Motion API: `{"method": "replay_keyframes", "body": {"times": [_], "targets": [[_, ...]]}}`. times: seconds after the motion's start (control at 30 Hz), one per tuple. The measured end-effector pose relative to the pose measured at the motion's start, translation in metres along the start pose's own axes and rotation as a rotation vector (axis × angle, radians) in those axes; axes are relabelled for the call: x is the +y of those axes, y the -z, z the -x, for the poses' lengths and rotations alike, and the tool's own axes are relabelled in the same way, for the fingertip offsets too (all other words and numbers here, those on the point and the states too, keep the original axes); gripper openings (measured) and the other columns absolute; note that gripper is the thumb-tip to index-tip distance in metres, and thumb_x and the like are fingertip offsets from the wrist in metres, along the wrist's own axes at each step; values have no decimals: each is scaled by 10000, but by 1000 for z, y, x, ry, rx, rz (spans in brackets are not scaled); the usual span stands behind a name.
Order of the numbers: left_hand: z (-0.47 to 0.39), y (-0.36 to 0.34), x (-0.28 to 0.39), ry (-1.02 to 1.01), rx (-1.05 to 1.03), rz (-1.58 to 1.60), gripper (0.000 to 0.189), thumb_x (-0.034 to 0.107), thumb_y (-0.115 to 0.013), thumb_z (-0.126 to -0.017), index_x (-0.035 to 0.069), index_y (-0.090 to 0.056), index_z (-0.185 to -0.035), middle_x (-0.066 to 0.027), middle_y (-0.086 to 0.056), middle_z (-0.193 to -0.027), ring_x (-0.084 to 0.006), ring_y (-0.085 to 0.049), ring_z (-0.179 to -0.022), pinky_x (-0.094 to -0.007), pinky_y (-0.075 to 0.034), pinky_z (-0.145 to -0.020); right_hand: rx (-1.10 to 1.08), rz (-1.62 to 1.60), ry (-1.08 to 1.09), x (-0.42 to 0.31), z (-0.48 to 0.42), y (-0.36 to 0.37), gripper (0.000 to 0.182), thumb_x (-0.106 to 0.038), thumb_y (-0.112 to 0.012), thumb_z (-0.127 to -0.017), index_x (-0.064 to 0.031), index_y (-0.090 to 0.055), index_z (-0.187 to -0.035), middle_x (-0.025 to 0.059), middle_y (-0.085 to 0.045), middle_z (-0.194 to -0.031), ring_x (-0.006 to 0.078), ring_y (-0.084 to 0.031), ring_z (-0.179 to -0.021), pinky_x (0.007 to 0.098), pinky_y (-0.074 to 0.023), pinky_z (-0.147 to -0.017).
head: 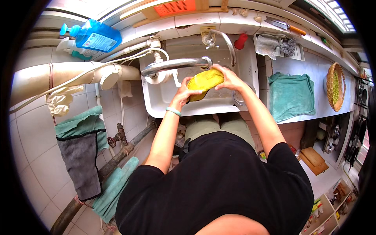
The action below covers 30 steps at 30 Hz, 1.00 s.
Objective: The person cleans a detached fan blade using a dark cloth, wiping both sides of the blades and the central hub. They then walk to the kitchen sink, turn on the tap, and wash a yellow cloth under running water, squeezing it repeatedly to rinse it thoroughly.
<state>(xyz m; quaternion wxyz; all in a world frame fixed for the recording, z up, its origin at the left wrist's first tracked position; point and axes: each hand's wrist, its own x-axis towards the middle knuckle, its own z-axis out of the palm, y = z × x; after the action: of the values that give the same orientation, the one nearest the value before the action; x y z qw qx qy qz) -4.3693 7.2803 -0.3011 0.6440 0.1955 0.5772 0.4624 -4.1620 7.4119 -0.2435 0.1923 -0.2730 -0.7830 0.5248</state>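
Observation:
Both of my hands grip a folded yellow cloth (206, 81) above the white sink (164, 108). My left hand (185, 92), with a pale green bangle at the wrist, has hold of its left end. At the other end, my right hand (228, 78) pinches the cloth between thumb and fingers. A dark edge shows along the cloth's underside. Just beyond it is the mouth of a curved chrome faucet (176, 63); whether water runs is hard to tell. A second faucet (227, 41) is mounted at the sink's back wall.
Right of the sink, a green cloth (291, 97) and a wicker basket (336, 87) rest on the counter. A knife (285, 25) lies on the ledge. Blue pump bottle (98, 35) stands back left, above a thick white pipe (73, 73). Cloths, including a grey one (80, 164), hang at left.

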Motion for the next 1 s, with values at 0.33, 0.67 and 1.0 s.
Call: {"method": "replay_keyframes", "body": {"times": [0.33, 0.67, 1.0], "targets": [[9, 43, 4, 20, -106, -266, 419, 250, -719, -738, 21, -588, -1062, -53, -635, -922, -163, -586, -860, -275, -441, -799, -47, -255, -266, 57, 2, 6, 269, -79, -664, -703, -45, -593, -960, 100, -580, -1007, 217, -564, -946, 322, -443, -865], [-10, -16, -31, -117, 120, 698, 409, 425, -358, -976, 69, -542, -1059, -81, -600, -1037, -221, -574, -995, -362, -450, -899, 164, -901, -330, 13, 11, -61, 323, -99, -585, -723, -57, -565, -1043, 40, -570, -997, 128, -529, -950, 259, -422, -856], [4, -11, -8, -102, 275, 226, 291, 222, -612, -870, 25, -593, -1083, -55, -634, -980, -166, -615, -862, -294, -495, -737, 463, -160, -385, 61, 16, -22, 346, -77, -707, -716, -79, -603, -1046, 95, -670, -943, 199, -644, -877, 314, -492, -788]]}}
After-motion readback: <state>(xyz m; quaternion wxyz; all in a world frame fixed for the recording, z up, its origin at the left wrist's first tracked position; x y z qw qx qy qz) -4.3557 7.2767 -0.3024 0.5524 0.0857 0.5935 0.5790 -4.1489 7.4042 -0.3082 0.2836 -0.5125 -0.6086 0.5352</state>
